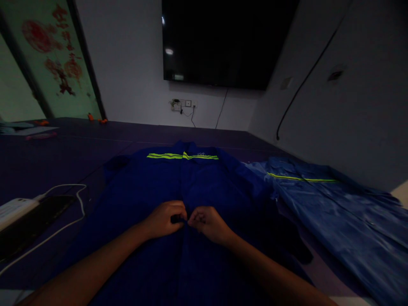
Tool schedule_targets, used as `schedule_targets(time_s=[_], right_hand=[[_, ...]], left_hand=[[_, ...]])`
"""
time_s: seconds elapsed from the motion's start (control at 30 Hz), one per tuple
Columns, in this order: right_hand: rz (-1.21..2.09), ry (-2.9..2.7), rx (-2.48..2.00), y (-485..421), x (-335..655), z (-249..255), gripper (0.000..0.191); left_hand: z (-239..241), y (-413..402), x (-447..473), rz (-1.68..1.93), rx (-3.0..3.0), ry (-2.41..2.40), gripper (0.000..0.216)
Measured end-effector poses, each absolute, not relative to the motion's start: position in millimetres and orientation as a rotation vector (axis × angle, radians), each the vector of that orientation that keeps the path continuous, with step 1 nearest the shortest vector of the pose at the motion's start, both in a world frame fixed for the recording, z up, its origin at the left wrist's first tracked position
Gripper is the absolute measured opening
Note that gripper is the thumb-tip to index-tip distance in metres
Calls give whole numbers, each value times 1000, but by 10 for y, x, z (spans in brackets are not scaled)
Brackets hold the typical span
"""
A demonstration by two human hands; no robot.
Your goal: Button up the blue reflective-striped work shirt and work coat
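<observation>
A dark blue work jacket with yellow-green reflective strips across the chest lies spread out, front up, collar away from me. At the middle of its front placket, my left hand pinches the fabric edge between thumb and fingers. Just to the right, my right hand is closed in a pinch on the same front edge, its fingertips almost meeting those of the left. Whether a button or other fastener is between the fingers is too dark to see.
A second, lighter blue work garment lies on the right. At the left are a black phone-like slab, a white power strip and a white cable. Behind, a large screen hangs above wall sockets.
</observation>
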State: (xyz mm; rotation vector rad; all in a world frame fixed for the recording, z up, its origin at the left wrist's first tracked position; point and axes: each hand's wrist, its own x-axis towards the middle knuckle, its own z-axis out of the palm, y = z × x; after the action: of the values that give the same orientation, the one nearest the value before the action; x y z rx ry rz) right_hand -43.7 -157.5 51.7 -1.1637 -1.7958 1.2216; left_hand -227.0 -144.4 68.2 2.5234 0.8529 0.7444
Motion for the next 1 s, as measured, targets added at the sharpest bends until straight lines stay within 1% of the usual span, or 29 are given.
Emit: schedule_targets(time_s=[0.6,0.87,1.0], right_hand=[[1259,-1764,-1204,-1565,-441,532,7],[1326,-1784,-1239,-1538,-395,555,13],[1332,-1772,-1242,-1541,-398,556,12]], left_hand=[[642,-1443,-2269,732,2653,829,10],[658,-1458,-2277,714,2731,827,7],[667,-1467,-2272,696,2765,859,7]])
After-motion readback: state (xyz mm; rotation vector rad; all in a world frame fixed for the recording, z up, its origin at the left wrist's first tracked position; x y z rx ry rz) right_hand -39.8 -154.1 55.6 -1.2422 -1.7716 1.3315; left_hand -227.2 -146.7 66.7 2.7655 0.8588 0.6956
